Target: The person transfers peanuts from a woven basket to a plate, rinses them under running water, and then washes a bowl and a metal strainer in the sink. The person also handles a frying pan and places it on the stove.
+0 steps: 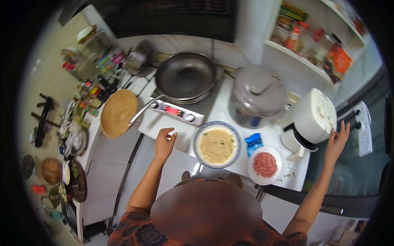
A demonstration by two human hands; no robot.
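Note:
My left hand (pixel 165 142) is raised with bent fingers and nothing in it, just below the front edge of a lit induction cooker (pixel 177 112). A dark wok (pixel 186 75) rests on the cooker, its metal handle reaching towards a woven round lid (pixel 119 113). My right hand (pixel 337 143), fingers spread, is beside the front of a white air fryer (pixel 318 115) whose drawer (pixel 297 143) stands partly pulled out; whether it touches is unclear. Between my hands are a blue-rimmed bowl (pixel 217 144) of pale yellow food and a white plate (pixel 251 176) of minced pink meat, near a blue packet (pixel 254 143).
A large grey lidded pressure cooker (pixel 257 93) stands behind the bowl. Jars and packets fill a wall shelf (pixel 300 60) at upper right. The left counter holds bottles (pixel 92 92), a dark cutting board (pixel 78 181) and a knife rack (pixel 44 123). A power strip (pixel 363 129) is at far right.

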